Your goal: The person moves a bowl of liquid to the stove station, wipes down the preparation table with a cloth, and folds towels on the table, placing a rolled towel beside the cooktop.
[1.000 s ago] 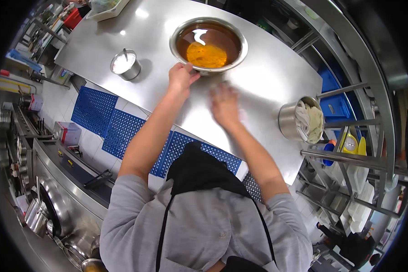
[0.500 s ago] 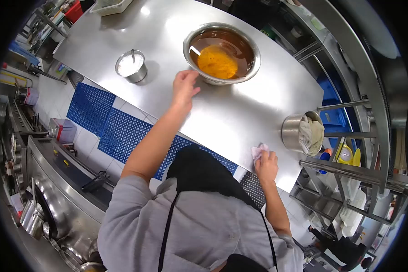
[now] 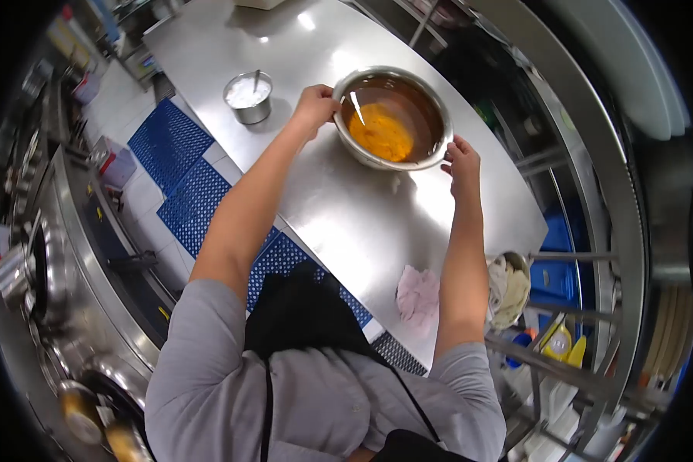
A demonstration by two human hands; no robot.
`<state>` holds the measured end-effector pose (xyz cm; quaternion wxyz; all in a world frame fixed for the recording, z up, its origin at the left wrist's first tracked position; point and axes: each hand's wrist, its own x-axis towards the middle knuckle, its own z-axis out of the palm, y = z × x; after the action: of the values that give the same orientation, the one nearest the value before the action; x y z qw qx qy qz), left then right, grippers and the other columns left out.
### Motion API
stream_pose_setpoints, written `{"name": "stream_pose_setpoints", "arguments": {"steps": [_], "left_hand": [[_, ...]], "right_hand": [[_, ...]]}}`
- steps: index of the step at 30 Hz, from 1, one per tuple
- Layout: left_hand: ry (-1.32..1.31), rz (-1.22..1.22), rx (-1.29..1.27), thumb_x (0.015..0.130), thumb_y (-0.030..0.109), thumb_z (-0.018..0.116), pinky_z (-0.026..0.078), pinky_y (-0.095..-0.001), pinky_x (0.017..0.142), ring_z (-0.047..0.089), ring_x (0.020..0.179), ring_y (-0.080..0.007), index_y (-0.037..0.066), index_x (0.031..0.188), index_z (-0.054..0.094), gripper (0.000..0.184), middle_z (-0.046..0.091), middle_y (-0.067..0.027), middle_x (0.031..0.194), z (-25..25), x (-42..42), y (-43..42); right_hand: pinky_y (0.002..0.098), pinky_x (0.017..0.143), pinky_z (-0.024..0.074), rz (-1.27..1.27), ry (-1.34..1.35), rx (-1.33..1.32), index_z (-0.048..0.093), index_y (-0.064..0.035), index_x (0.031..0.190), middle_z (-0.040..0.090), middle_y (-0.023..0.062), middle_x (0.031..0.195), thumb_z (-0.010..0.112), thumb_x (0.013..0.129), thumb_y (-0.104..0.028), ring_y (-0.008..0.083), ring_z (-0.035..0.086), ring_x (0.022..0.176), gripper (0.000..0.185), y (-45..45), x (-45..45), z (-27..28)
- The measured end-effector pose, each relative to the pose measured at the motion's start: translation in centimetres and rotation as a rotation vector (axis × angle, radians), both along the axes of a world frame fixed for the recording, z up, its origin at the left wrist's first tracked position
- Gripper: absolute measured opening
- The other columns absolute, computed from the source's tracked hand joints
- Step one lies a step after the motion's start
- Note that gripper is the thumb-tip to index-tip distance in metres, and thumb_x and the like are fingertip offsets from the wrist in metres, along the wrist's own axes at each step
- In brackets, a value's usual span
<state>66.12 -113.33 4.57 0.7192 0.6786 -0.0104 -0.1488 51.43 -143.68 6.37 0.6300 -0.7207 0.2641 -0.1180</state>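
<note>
A wide metal bowl point(image 3: 348, 143) stands on the steel table point(image 3: 316, 200). Brown liquid fills much of it, with an orange-yellow mass point(image 3: 381, 132) showing inside. My left hand point(image 3: 316, 108) grips the bowl's left rim, thumb and fingers closed on the edge. At the right rim, my right hand point(image 3: 463, 163) has its fingers bent around the edge. A crumpled pink cloth point(image 3: 419, 298) lies on the table near my right forearm, with neither hand on it.
Left of the bowl is a small metal pot point(image 3: 252, 114) holding white contents and a utensil handle. A metal pot of cloths point(image 3: 508, 292) sits at the right table edge, beside metal racks point(image 3: 570, 256). Blue perforated mats point(image 3: 196, 204) cover the floor left of the table.
My right hand has let go of the pink cloth and moved up to the bowl's right rim. The left hand has closed on the left rim. The camera view has shifted.
</note>
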Motion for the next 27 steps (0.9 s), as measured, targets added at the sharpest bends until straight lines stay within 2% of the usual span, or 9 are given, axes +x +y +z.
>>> {"name": "stream_pose_setpoints", "arguments": {"steps": [4, 6, 8, 9, 10, 12, 19, 22, 27], "left_hand": [[-0.071, 0.075, 0.122, 0.079, 0.005, 0.075, 0.058, -0.0339, 0.066, 0.067, 0.072, -0.0208, -0.007, 0.109, 0.067, 0.033, 0.069, -0.0112, 0.09, 1.0, -2.5, -0.6], [-0.079, 0.191, 0.318, 0.07, 0.012, 0.082, 0.057, -0.0378, 0.067, 0.068, 0.08, -0.0243, -0.003, 0.104, 0.071, 0.039, 0.071, -0.0137, 0.086, -4.6, -0.4, -1.4], [-0.106, 0.459, 0.226, 0.066, 0.008, 0.078, 0.056, -0.0462, 0.074, 0.068, 0.086, -0.0349, 0.0, 0.099, 0.07, 0.035, 0.071, -0.0161, 0.091, -4.2, -3.3, -1.9], [-0.013, 0.48, 0.121, 0.067, 0.003, 0.074, 0.056, -0.0437, 0.073, 0.068, 0.086, -0.0327, 0.0, 0.097, 0.069, 0.03, 0.07, -0.0163, 0.096, -3.5, -4.3, -1.4], [0.024, 0.306, 0.101, 0.069, 0.001, 0.071, 0.056, -0.0411, 0.071, 0.068, 0.086, -0.0308, 0.0, 0.097, 0.068, 0.028, 0.07, -0.0163, 0.095, -2.4, -5.3, 0.3], [-0.032, 0.414, 0.117, 0.072, -0.002, 0.07, 0.056, -0.0401, 0.068, 0.068, 0.082, -0.028, -0.001, 0.095, 0.068, 0.024, 0.069, -0.0144, 0.088, -1.6, -8.2, 2.2], [-0.008, 0.59, -0.074, 0.077, -0.005, 0.067, 0.05, -0.03, 0.054, 0.06, 0.064, -0.0142, -0.002, 0.099, 0.063, 0.022, 0.06, -0.0064, 0.075, 3.8, -22.3, 12.4], [-0.068, 0.705, -0.098, 0.078, -0.004, 0.066, 0.05, -0.0297, 0.053, 0.059, 0.064, -0.0131, -0.002, 0.099, 0.062, 0.021, 0.059, -0.0044, 0.076, 4.2, -29.0, 17.6], [-0.233, 1.049, 0.136, 0.078, 0.002, 0.069, 0.043, -0.0259, 0.057, 0.052, 0.064, -0.0098, 0.001, 0.095, 0.065, 0.018, 0.056, 0.0007, 0.076, 4.2, -41.6, 25.7]], "right_hand": [[0.0231, 0.048, 0.0418, -0.003, -0.042, 0.07, 0.059, 0.0034, 0.132, 0.054, -0.003, 0.072, 0.055, 0.085, -0.002, 0.0081, 0.046, 0.053, 0.048, -2.3, 3.1, -0.5], [0.0228, 0.041, 0.0344, 0.125, -0.042, 0.003, 0.058, 0.0039, 0.132, 0.048, -0.0051, 0.067, 0.049, 0.084, -0.002, 0.0048, 0.043, 0.051, 0.049, -3.9, 3.4, -2.3], [0.0242, 0.049, 0.0473, 0.15, -0.089, 0.109, 0.055, 0.0061, 0.135, 0.058, -0.001, 0.074, 0.054, 0.089, -0.004, 0.008, 0.055, 0.059, 0.048, -6.8, 5.2, -6.0], [0.0278, 0.063, 0.0559, 0.193, -0.135, 0.168, 0.055, 0.0074, 0.135, 0.066, 0.0063, 0.088, 0.057, 0.091, -0.004, 0.0151, 0.066, 0.075, 0.045, -6.6, 5.1, -5.6], [0.0248, 0.059, 0.0459, 0.15, -0.166, 0.185, 0.061, 0.007, 0.126, 0.064, 0.0044, 0.081, 0.056, 0.084, 0.0, 0.0103, 0.058, 0.066, 0.043, -2.6, 4.1, -2.5], [0.027, 0.075, 0.0531, 0.205, -0.139, 0.137, 0.061, 0.0083, 0.124, 0.068, 0.0115, 0.1, 0.055, 0.088, 0.001, 0.0168, 0.067, 0.087, 0.037, -3.5, 5.4, -3.0], [0.0178, 0.055, 0.0406, 0.46, -0.128, 0.03, 0.062, 0.0042, 0.123, 0.068, 0.005, 0.096, 0.055, 0.092, 0.001, 0.004, 0.055, 0.069, 0.032, 8.5, 0.0, 3.4], [0.0152, 0.049, 0.0336, 0.617, -0.175, 0.156, 0.062, 0.0034, 0.121, 0.068, 0.0032, 0.094, 0.06, 0.091, -0.001, 0.0012, 0.05, 0.064, 0.03, 15.0, -2.1, 3.9], [0.0133, 0.053, 0.043, 1.049, -0.118, 0.37, 0.06, 0.0021, 0.122, 0.07, 0.008, 0.102, 0.067, 0.09, -0.004, 0.0071, 0.063, 0.075, 0.033, 26.7, -6.0, 3.7]]}}
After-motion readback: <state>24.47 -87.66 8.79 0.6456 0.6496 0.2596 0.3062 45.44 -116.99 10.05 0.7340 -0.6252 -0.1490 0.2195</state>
